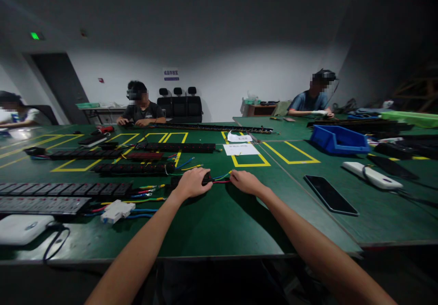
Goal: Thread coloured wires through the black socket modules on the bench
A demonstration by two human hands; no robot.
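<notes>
My left hand (194,183) is closed around the end of a short black socket strip (176,180) lying on the green table. Red, blue and yellow-green wires (221,180) run rightward out of that end. At their far ends, my right hand (243,182) is closed on the wires, its fingertips pinched together. Just behind lies another black socket strip (135,168) with blue and yellow wires. To the left are a long black strip (68,188), a grey strip (44,205) and a white connector block (117,211) with blue wires.
The green table (219,236) carries a phone (330,194), a white power bank (371,176), a blue bin (338,139) and a paper label (241,149). A white device (25,229) with a cable sits front left. Three people sit across the table.
</notes>
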